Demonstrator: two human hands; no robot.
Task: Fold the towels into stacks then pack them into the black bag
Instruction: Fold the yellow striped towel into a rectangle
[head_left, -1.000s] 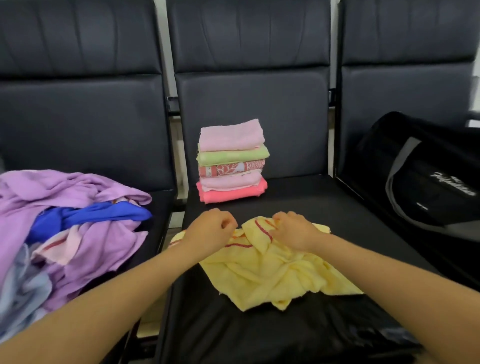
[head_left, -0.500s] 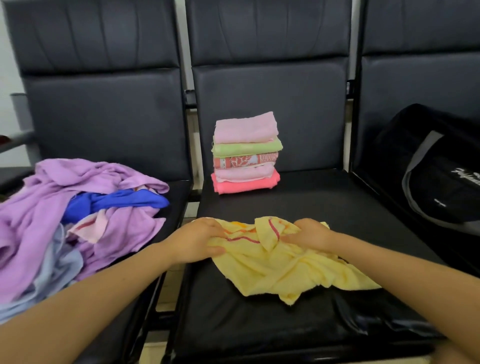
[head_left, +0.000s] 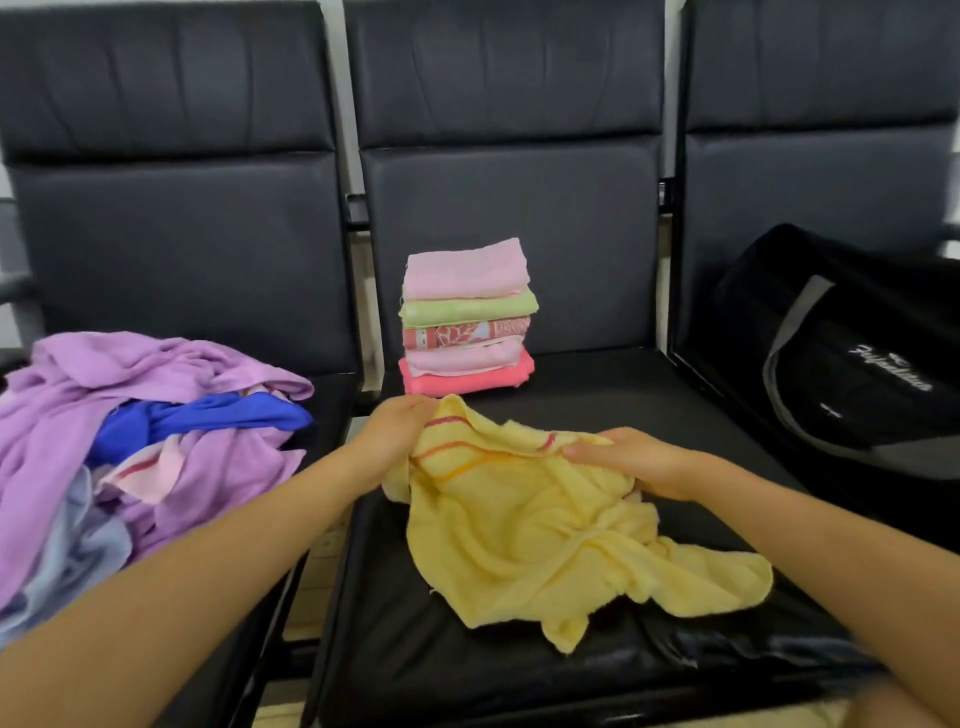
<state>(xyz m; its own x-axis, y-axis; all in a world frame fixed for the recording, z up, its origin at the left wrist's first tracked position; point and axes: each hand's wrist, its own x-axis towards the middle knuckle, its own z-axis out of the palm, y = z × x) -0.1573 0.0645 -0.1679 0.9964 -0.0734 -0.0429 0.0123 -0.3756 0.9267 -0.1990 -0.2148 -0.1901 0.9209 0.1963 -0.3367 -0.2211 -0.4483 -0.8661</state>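
Note:
A crumpled yellow towel (head_left: 540, 535) with red and orange stripes lies on the middle black seat (head_left: 623, 395). My left hand (head_left: 389, 431) grips its upper left corner. My right hand (head_left: 628, 460) pinches the striped top edge further right, so that edge is raised between the hands. Behind them, against the backrest, stands a stack of folded towels (head_left: 467, 317): pink on top, then green, patterned red, pale pink and coral. The black bag (head_left: 852, 358) with grey trim rests on the right seat.
A heap of unfolded towels (head_left: 124, 441), purple, blue, pink and pale blue, covers the left seat. Narrow gaps separate the three black chairs. The yellow towel's lower end trails toward the seat's front right.
My hands have moved apart along the towel's striped edge and lifted it, spreading the top of the yellow towel. The camera view shifted slightly.

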